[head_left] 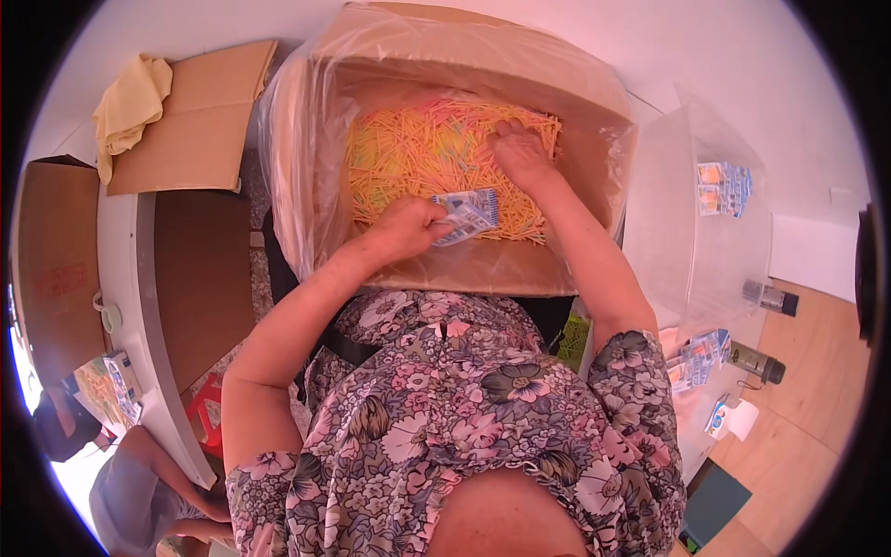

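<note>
A large cardboard box (483,269) lined with clear plastic stands in front of me, filled with a heap of thin yellow, orange and pink sticks (418,153). My left hand (408,227) holds a small clear packet with blue print (467,215) over the near part of the heap. My right hand (520,153) reaches deeper into the box, palm down, fingers curled into the sticks at the far right of the pile. Whether it grips any sticks is hidden by the fingers.
A clear plastic bin (696,223) on the right holds similar packets (724,186). More packets (701,357) and two dark bottles (756,362) lie on the wooden table. Flat cardboard (195,121) and a yellow cloth (130,107) lie at the left. Another person (139,492) sits lower left.
</note>
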{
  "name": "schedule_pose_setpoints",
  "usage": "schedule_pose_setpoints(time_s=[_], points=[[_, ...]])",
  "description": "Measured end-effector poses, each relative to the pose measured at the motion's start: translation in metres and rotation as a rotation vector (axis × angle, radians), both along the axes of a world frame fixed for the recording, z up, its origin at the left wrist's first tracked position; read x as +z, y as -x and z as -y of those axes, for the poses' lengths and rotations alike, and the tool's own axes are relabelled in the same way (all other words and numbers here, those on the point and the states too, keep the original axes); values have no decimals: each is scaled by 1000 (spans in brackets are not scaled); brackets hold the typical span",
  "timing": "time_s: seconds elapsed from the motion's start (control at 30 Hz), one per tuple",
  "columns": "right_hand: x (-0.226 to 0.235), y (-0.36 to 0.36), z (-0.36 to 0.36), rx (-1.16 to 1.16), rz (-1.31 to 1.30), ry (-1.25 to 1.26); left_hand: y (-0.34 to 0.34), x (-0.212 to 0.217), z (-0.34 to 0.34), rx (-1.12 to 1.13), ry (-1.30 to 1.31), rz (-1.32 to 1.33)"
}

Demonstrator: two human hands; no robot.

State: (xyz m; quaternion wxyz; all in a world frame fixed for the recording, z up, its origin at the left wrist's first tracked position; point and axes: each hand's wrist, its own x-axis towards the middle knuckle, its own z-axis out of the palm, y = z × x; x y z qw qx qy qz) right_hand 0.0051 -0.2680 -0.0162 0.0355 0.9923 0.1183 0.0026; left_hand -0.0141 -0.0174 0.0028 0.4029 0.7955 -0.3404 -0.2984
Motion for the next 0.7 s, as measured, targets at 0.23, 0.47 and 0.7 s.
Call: schedule_pose_setpoints(time_s=[0.23,0.47,0.7], points=[[-13,-19,4,272,-47,102,-8,8,-1,25,77,18],[9,-16,-4,96,79,26,-12,1,-4,63,123,9],[-6,-35,-24,-838,-479,-1440,-14,11,-1,50,54,-47]])
